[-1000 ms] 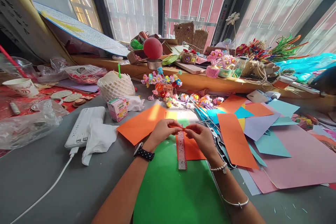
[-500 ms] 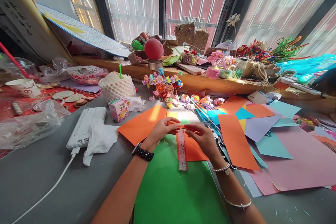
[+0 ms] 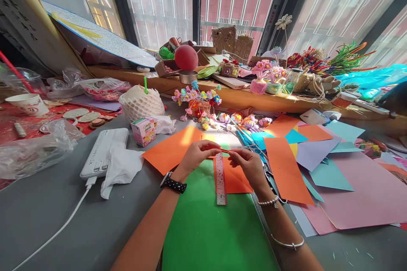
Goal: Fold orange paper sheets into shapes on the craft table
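Note:
Between my two hands is a narrow orange strip of paper [image 3: 224, 150], held just above the work surface. My left hand [image 3: 197, 156] pinches its left end between thumb and fingers. At the other end, my right hand [image 3: 247, 164] has its thumb and fingertips closed on the strip. Below the hands a pinkish clear ruler [image 3: 221, 184] lies lengthwise over an orange paper piece [image 3: 239, 178], on a large green sheet [image 3: 216, 233]. Scissors [image 3: 254, 147] lie just beyond my right hand, partly covered. A larger orange sheet [image 3: 171, 146] lies beyond my left wrist.
Orange [image 3: 288, 173], pink [image 3: 365, 194] and blue paper sheets [image 3: 330, 175] overlap on the right. A white power bank [image 3: 106, 148] with a cable, a tissue [image 3: 122, 171], a small pink box [image 3: 143, 131] and a netted coconut [image 3: 141, 103] stand left. Paper flowers [image 3: 197, 97] sit behind the hands.
My fingertips have drawn slightly apart, the right hand shifting a little right, so more of the orange strip shows between them. The ruler and papers look unmoved.

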Demonstrator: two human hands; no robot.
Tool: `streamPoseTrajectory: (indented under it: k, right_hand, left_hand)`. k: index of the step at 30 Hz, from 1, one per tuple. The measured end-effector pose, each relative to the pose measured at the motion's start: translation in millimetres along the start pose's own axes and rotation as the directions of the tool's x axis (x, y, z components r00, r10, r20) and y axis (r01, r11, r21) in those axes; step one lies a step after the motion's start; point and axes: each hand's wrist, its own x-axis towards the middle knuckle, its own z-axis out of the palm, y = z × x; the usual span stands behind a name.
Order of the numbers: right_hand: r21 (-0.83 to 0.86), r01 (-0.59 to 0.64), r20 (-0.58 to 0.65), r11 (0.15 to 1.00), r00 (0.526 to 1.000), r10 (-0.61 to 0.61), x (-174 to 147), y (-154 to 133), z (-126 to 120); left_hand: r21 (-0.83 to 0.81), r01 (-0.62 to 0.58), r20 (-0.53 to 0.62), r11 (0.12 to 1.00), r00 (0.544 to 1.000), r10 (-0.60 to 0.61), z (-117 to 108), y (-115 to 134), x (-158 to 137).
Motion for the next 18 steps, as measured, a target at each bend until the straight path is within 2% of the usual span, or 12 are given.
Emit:
streamPoseTrajectory:
  k: [5,12,18]
  right_hand:
    - [0.014,0.000,0.004,1.000,1.000,0.000,1.1,1.5,-0.7]
    - [-0.003,0.033,-0.005,0.999,0.999,-0.033,0.5,1.9,-0.6]
    - [-0.051,0.042,0.045,0.998,0.998,-0.040,-0.3,2.4,1.4]
  left_hand:
    - [0.014,-0.014,0.009,1.000,1.000,0.014,-0.5,-1.6,-0.6]
    - [-0.012,0.010,-0.059,1.000,0.998,-0.011,0.9,-7.1,1.3]
    - [0.111,-0.070,0.027,0.991,0.997,0.067,2.4,-7.0,0.7]
